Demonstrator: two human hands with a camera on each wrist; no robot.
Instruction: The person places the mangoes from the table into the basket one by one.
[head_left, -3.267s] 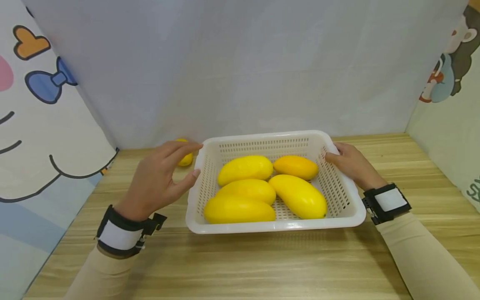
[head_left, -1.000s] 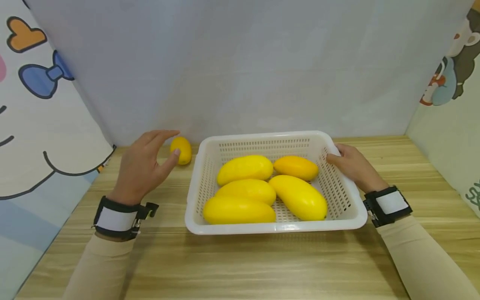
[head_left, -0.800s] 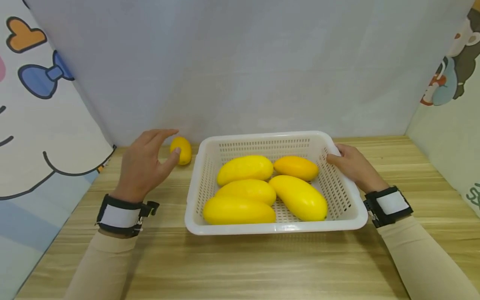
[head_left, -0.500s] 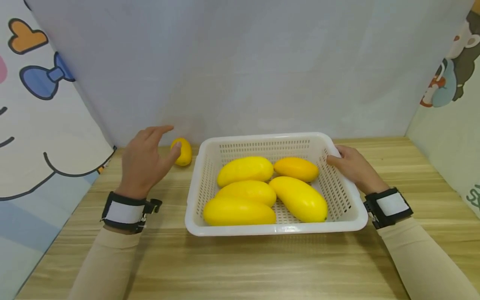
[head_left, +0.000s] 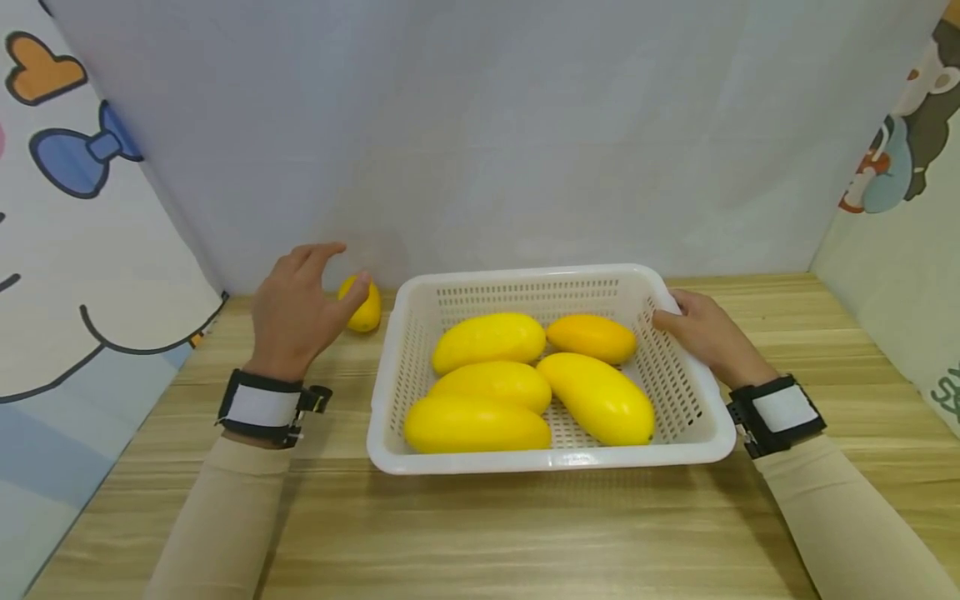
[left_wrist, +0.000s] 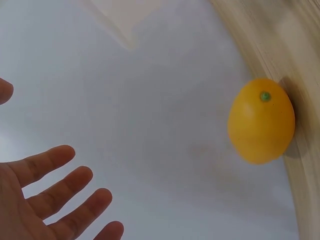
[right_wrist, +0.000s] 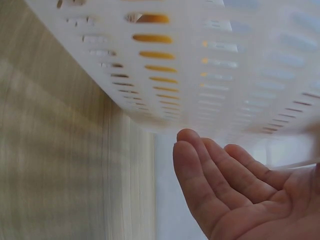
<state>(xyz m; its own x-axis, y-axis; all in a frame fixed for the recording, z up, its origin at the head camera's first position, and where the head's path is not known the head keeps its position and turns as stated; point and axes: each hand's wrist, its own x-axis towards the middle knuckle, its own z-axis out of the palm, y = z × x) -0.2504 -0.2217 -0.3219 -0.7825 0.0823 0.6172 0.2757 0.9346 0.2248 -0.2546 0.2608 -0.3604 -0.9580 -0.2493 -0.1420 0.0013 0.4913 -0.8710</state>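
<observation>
In the head view my right hand (head_left: 708,335) holds the right rim of a white perforated plastic basket (head_left: 555,459), thumb over the edge. The right wrist view has its fingers (right_wrist: 225,182) against the outside of the basket wall (right_wrist: 187,60). Several yellow mangoes (head_left: 597,398) lie inside, with a smaller orange-yellow mango (head_left: 591,337) at the back right. Left of the basket, my left hand (head_left: 296,312) hovers, fingers spread. Beyond its thumb a loose mango (head_left: 365,317) sits on the table, partly covered in the head view; the left wrist view shows a gap between them.
Wood-grain tabletop (head_left: 480,533) lies under the basket. A pale wall (head_left: 525,150) rises right behind the loose mango and the basket. Printed cartoon panels (head_left: 82,267) stand at the left and right sides. Each wrist wears a strapped band (head_left: 262,408).
My left hand has moved from the basket's left rim leftward, then slightly forward beside the loose mango. My right hand and the basket have stayed about where they were.
</observation>
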